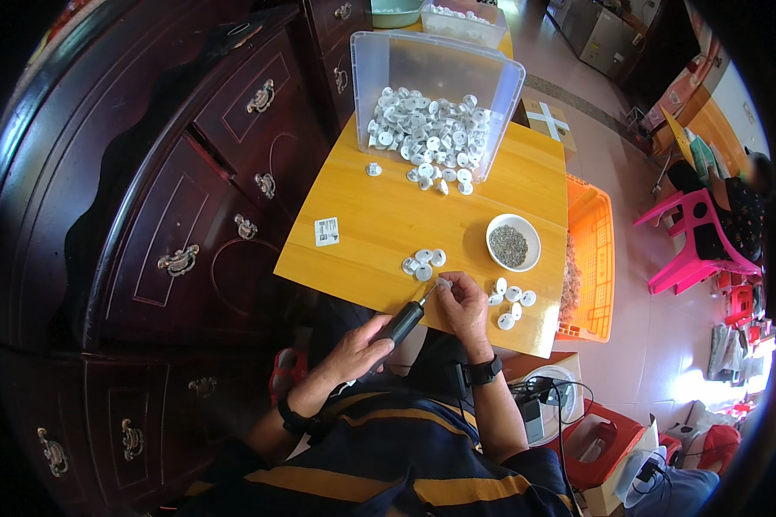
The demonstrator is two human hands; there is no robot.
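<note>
In my left hand (360, 349) is a black electric screwdriver (400, 324), fingers wrapped round its body and its thin bit slanting up to the right. Pinched between the fingertips of my right hand (464, 306) is a small white round plastic piece (443, 283), partly hidden by the fingers. The bit's tip is at or very close to this piece; exact contact cannot be made out. Just beyond lies a small group of similar white pieces (423, 270), and more white pieces (515, 295) are to the right of my right hand. A white bowl (535, 251) holds many tiny grey metal parts, apparently screws.
A clear plastic bin (440, 65) lies on its side at the table's far end, white pieces spilling from it. A printed white card (327, 231) lies on the yellow table (362, 224). Dark drawers (224, 172) stand left; an orange crate (602, 258) and a seated person (737, 207) are right.
</note>
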